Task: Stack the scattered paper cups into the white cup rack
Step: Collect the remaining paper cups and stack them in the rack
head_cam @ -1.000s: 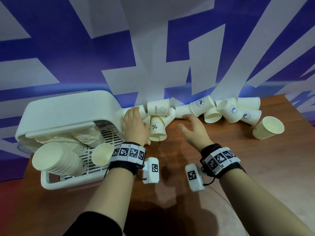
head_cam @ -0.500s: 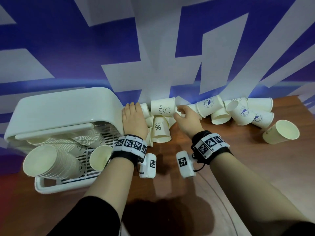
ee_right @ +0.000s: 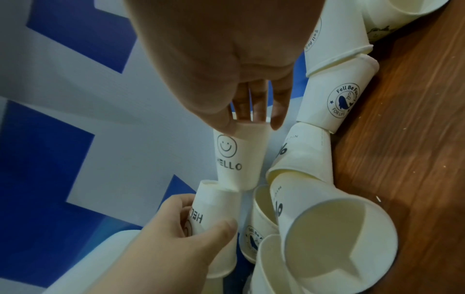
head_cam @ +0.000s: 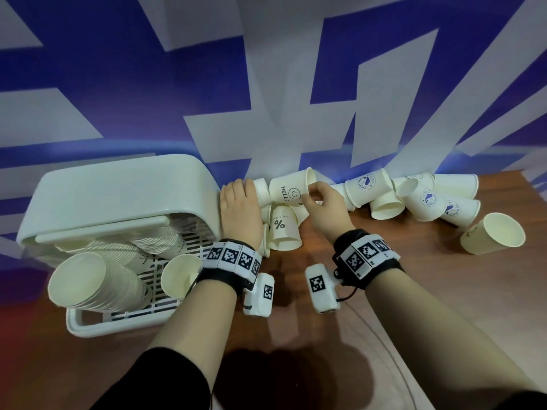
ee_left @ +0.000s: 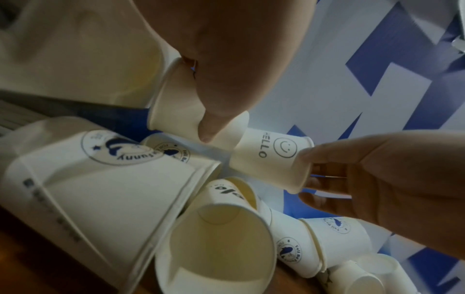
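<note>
Rack (head_cam: 118,199) of smooth white moulded plastic, slatted at the base, sits at the left with ribbed stacks of nested cups lying in it, while the loose paper cups trail rightward along the far wall on the wooden table (head_cam: 444,306). Gathering looks to be the step in hand: the right hand (head_cam: 325,208) pinches the rim of the thin, tapered "HELLO" cup (head_cam: 288,187), and the left hand (head_cam: 241,211), beside the rack, curls round a second "HELLO" cup (ee_right: 216,208). Next, I judge, one must be slid squarely into the other without crushing the soft walls.

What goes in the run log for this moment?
left hand: grips HELLO cup | right hand: pinches smiley cup | rack: partly stacked
</note>
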### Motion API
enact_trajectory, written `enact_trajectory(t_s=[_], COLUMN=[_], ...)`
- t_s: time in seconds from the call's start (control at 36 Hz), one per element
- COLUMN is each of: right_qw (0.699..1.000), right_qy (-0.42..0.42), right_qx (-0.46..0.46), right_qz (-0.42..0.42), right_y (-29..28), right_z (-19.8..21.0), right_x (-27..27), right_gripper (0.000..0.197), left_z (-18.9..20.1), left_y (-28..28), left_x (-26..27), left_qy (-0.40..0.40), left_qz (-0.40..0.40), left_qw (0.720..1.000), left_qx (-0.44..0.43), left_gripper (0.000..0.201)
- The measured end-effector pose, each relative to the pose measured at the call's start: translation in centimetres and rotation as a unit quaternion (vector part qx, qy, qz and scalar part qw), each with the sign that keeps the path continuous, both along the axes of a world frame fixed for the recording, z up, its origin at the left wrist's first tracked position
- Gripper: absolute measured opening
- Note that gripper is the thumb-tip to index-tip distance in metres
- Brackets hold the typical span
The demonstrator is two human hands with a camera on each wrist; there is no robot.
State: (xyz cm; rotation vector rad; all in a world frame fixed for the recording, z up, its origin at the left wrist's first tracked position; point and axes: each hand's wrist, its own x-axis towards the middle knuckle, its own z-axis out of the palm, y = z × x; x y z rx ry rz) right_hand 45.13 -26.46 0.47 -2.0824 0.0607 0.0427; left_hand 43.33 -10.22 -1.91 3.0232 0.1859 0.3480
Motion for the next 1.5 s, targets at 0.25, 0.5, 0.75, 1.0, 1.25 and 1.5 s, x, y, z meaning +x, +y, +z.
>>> enact_trajectory(t_s=[0.25, 0.5, 0.75, 1.0, 1.25, 1.5], right_qw=[0.992, 0.992, 0.996, 0.998, 0.994, 0.992], right_qy=[-0.072, -0.079, -0.08, -0.036, -0.065, -0.093], right_qx=[0.079, 0.074, 0.029, -0.021, -0.031, -0.004], right_qz=[-0.063, -0.067, -0.026, 0.048, 0.08, 0.082], right_y=[-2.0, -3.6, -3.4, -0.1, 4.7, 9.1], right_z=[2.1, 2.7, 3.9, 4.4, 5.0, 5.2], right_x=[-4.1, -9.6, -13.9, -16.1, -17.5, -18.6], right_gripper=[0.008, 0.006, 0.009, 0.01, 0.011, 0.012], left_z=[3.4, 5.5, 6.2, 6.7, 7.2, 7.0], left_y=[-1.0, -2.8, -2.4, 0.1, 4.7, 8.8], left_x=[-2.6, -7.6, -12.5, -17.1, -20.0, -22.0], left_qy=[-0.041, -0.053, -0.044, -0.095, -0.055, -0.02], left_qz=[-0.033, 0.029, 0.005, 0.028, -0.005, 0.03], left_qw=[0.979, 0.852, 0.819, 0.768, 0.79, 0.816], left_qx=[-0.199, -0.52, -0.572, -0.633, -0.611, -0.577], left_gripper=[0.054, 0.075, 0.064, 0.058, 0.07, 0.056])
